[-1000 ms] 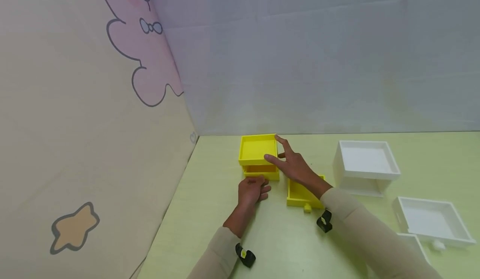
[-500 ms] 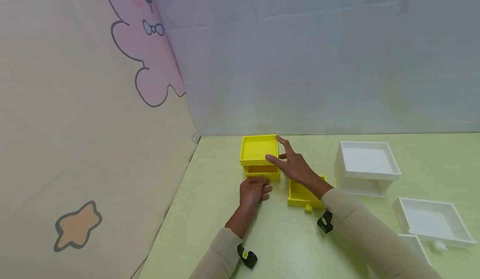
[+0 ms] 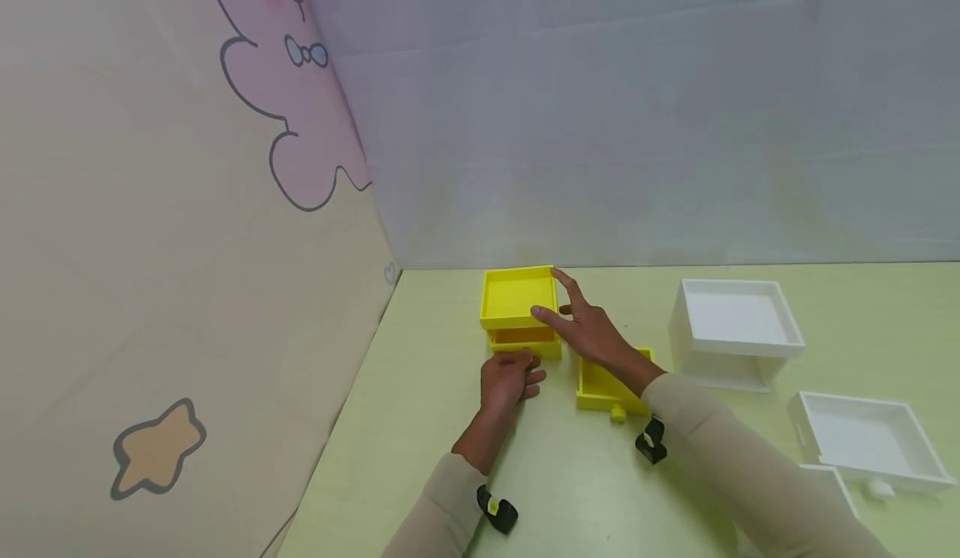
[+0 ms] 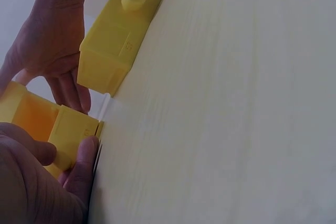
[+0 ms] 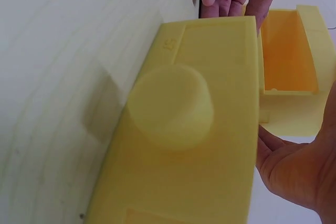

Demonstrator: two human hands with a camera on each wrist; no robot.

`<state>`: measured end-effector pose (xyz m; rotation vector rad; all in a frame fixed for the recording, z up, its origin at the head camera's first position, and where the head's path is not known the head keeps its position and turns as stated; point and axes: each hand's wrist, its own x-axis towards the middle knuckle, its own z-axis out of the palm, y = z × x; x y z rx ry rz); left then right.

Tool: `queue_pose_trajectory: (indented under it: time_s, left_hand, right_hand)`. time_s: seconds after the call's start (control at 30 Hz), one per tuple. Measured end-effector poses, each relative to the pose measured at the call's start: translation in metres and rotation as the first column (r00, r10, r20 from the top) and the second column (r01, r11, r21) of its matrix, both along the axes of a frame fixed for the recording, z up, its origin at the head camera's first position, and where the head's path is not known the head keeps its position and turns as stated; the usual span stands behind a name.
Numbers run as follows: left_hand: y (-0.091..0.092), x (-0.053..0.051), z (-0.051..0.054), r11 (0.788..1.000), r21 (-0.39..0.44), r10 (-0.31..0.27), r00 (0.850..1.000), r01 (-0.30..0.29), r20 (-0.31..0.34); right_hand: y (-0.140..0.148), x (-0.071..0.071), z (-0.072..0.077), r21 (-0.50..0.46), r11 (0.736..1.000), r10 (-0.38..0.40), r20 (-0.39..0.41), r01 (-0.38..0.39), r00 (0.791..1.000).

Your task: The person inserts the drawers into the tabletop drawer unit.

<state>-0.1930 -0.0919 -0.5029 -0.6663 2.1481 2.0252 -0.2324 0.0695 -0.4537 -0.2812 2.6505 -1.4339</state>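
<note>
A small yellow drawer cabinet (image 3: 517, 295) with a rimmed top stands near the back of the table. In its lower opening sits a yellow drawer (image 4: 76, 128), its front standing out a little from the cabinet. My left hand (image 3: 504, 384) pinches this drawer's knob between thumb and finger; the fingers partly hide the knob. On the cabinet's right side, my right hand (image 3: 594, 334) holds it, thumb over the top front corner and forefinger at the back corner. A second yellow drawer (image 3: 603, 389) with a round knob (image 5: 172, 106) lies on the table beneath the right forearm.
At the right stands a white cabinet (image 3: 738, 316) with an open front. A white drawer (image 3: 866, 441) lies before it, and part of another white piece (image 3: 831, 485) shows beside the right sleeve. Walls border the pale table (image 3: 570, 491) at the left and back.
</note>
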Motion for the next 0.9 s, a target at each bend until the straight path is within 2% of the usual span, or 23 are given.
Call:
queue_pose_trajectory:
  time_s: [0.37, 0.53, 0.67, 0.8, 0.9]
  left_hand:
    - [-0.003, 0.001, 0.000, 1.000, 0.018, -0.010, 1.000, 0.010, 0.002]
    - [-0.007, 0.007, 0.002, 0.999, 0.042, -0.031, 0.999, 0.031, 0.012]
    - [-0.007, 0.019, 0.005, 0.990, 0.093, -0.108, 0.994, 0.105, 0.028]
    - [-0.005, 0.038, 0.008, 0.967, 0.153, -0.212, 0.976, 0.202, 0.053]
    - [-0.001, 0.053, 0.011, 0.950, 0.183, -0.269, 0.961, 0.255, 0.060]
  right_hand:
    - [-0.004, 0.000, -0.002, -0.014, 1.000, -0.010, -0.001, 0.010, 1.000]
    - [-0.006, 0.000, -0.003, -0.013, 1.000, -0.004, -0.026, 0.004, 1.000]
    - [-0.005, 0.001, -0.003, -0.010, 1.000, -0.005, -0.036, 0.005, 0.999]
    - [-0.004, 0.002, -0.002, -0.015, 1.000, 0.001, -0.030, -0.001, 1.000]
    - [-0.002, 0.001, 0.000, -0.016, 1.000, 0.009, -0.036, -0.010, 0.999]
